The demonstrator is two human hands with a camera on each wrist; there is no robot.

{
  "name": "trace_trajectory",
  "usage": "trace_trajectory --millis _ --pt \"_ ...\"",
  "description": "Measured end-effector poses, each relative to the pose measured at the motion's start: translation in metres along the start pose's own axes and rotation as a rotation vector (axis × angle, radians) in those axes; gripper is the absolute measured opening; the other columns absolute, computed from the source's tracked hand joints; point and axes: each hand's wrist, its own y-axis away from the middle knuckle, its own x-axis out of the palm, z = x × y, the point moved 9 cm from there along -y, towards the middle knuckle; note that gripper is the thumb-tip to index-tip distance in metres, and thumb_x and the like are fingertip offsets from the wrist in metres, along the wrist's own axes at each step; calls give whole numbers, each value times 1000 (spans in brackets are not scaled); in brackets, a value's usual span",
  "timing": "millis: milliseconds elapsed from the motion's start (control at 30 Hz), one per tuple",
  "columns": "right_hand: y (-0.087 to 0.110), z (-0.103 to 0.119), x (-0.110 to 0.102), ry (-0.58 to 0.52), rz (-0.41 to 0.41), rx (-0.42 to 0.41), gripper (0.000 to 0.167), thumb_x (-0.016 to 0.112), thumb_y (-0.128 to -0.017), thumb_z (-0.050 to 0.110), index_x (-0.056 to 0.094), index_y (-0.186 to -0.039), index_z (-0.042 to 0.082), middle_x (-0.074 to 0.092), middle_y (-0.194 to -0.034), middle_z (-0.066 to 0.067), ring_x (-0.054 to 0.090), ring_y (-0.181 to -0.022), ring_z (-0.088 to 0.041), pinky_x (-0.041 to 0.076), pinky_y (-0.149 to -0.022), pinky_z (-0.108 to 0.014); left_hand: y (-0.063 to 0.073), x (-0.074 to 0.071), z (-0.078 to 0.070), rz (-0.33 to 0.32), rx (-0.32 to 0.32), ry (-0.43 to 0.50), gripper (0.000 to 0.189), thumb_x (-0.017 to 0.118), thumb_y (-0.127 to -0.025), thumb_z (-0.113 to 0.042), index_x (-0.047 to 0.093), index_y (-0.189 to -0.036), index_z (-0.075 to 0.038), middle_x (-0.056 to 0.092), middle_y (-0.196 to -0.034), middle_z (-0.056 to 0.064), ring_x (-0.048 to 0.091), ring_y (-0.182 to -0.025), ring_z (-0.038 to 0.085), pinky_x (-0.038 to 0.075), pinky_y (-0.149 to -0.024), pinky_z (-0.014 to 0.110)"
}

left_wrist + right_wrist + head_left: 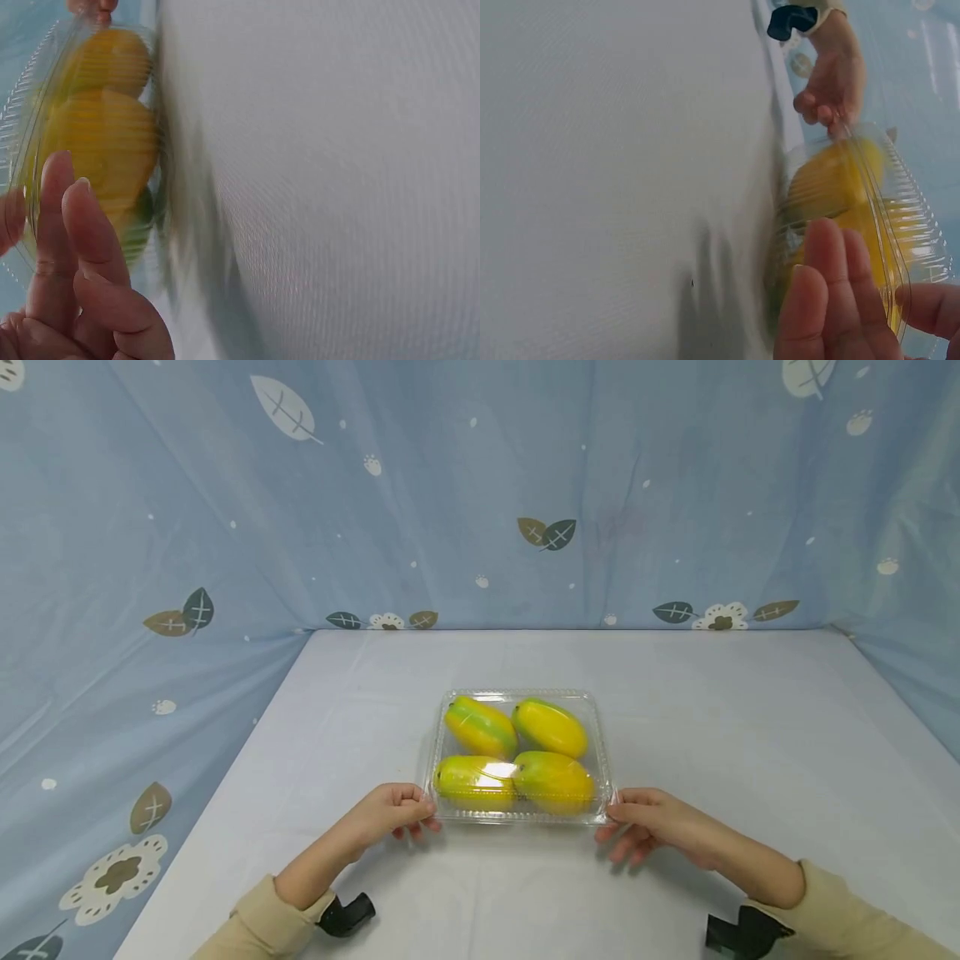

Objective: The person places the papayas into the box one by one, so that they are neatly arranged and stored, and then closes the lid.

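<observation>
A clear plastic clamshell box [522, 817] with its lid down holds several yellow-green mangoes [551, 728]. My left hand [397, 812] pinches the rim at the box's near left corner between thumb and fingers. At the near right corner, my right hand [651, 823] pinches the rim in the same way. In the left wrist view, the other fingers [94, 232] extend beside the box wall. The right wrist view has the thumb and a finger on the box's rim, with the remaining fingers [829, 262] stretched out.
A white cloth [360, 710] covers the table. Blue curtains [450, 485] printed with leaves and flowers hang along the back and both sides. A black wrist camera mount [347, 916] sits on the left sleeve, another black mount [746, 933] on the right sleeve.
</observation>
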Motion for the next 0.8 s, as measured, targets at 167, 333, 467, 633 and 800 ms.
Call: trace_trajectory --millis 167,333,467,633,800 --pt "-1 1 4 -42 44 -31 29 44 -96 21 52 -104 -6 69 -90 -4 67 -74 -17 54 -65 -33 0 3 0 26 3 14 23 60 -88 -24 59 -83 -2 71 -81 3 57 -66 12 39 -59 23" --pt "-3 2 5 -48 47 -52 28 44 -95 18 50 -102 -8 67 -83 -3 67 -75 -16 53 -67 -30 -1 3 0 25 8 37 22 61 -87 -23 60 -81 -3 68 -75 -2 55 -62 11 38 -58 21" --pt "-3 1 6 -52 53 -55 28 43 -96 17 49 -102 -10 66 -82 -2 67 -76 -16 53 -68 -29 -4 3 0 24 5 41 20 61 -87 -23 60 -80 -4 68 -73 -4 55 -60 9 37 -59 21" --pt "-3 2 6 -74 62 -72 24 41 -96 15 50 -99 -7 66 -80 0 68 -76 -15 53 -68 -28 -7 4 -3 34 22 73 18 60 -87 -19 60 -77 -5 67 -69 -5 54 -56 7 38 -58 21" --pt "-2 1 6 -97 63 -78 20 42 -96 14 49 -97 -4 64 -76 2 68 -73 -16 53 -67 -28 -9 4 -5 43 32 125 15 59 -88 -16 60 -76 -7 66 -66 -6 52 -53 6 37 -57 21"
